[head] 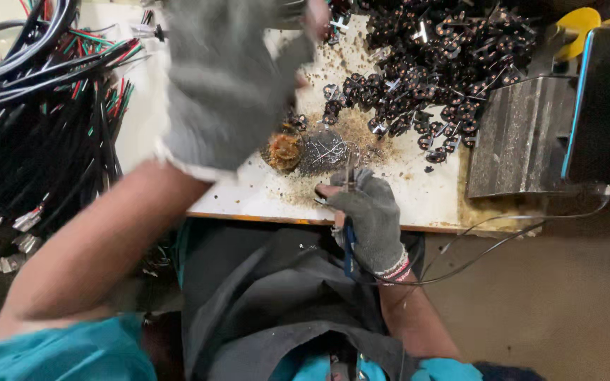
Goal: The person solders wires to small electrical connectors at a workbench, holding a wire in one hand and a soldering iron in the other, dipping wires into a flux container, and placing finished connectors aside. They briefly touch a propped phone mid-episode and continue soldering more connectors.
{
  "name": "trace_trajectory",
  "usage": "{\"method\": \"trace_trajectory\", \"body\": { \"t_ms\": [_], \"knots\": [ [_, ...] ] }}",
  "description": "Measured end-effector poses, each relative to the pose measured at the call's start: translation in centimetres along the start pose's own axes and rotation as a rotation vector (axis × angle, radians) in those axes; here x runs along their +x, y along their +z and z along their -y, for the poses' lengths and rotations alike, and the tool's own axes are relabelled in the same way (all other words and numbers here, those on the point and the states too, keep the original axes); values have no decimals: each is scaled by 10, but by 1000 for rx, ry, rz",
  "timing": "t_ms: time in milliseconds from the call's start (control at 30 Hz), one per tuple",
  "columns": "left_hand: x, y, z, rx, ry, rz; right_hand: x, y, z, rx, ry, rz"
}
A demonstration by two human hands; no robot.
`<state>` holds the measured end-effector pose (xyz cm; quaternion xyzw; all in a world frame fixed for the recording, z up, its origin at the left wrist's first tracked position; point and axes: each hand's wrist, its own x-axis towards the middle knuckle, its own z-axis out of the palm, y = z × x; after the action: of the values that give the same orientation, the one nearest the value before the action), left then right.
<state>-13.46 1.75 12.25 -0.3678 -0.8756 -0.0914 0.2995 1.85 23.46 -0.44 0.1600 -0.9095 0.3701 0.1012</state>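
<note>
My left hand, in a grey knit glove, is raised high over the white worktop and blurred; whether it holds anything cannot be told. My right hand, also gloved in grey, grips a soldering iron with a blue handle near the worktop's front edge, tip pointing up toward a grey wire-wool pad and a brown tip-cleaning lump. A large pile of small black components with copper rings covers the far right of the worktop.
Bundles of black, red and green wires with metal terminals lie at the left. A grey metal block and a dark box with a blue edge stand at the right. A thin black cable hangs off the front edge.
</note>
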Motion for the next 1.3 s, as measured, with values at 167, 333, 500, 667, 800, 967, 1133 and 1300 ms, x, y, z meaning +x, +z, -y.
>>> {"method": "trace_trajectory", "body": {
  "t_ms": [167, 333, 500, 667, 800, 967, 1133, 1300],
  "knots": [
    [-111, 9, -67, -572, 33, 508, 9, 7, -2, 35, 96, -40],
    [-171, -5, -24, -107, -629, 225, 17, 8, 8, -51, 72, -39],
    [-190, -28, 23, 297, -740, 360, 25, 8, 18, -83, 98, 25],
    [-194, -22, 48, 328, -790, 382, 26, 8, 20, -94, 123, 17],
    [-194, -17, 51, 304, -765, 366, 20, 8, 13, -105, 110, 21],
    [-193, -35, 48, 274, -749, 382, 17, 9, 11, -101, 86, 18],
    [-184, -62, 10, -468, -750, 365, 18, 7, 20, 11, 99, -60],
    [-180, -16, -54, -1079, -672, 603, -1, -17, 28, 462, 265, 5]
  ]
}}
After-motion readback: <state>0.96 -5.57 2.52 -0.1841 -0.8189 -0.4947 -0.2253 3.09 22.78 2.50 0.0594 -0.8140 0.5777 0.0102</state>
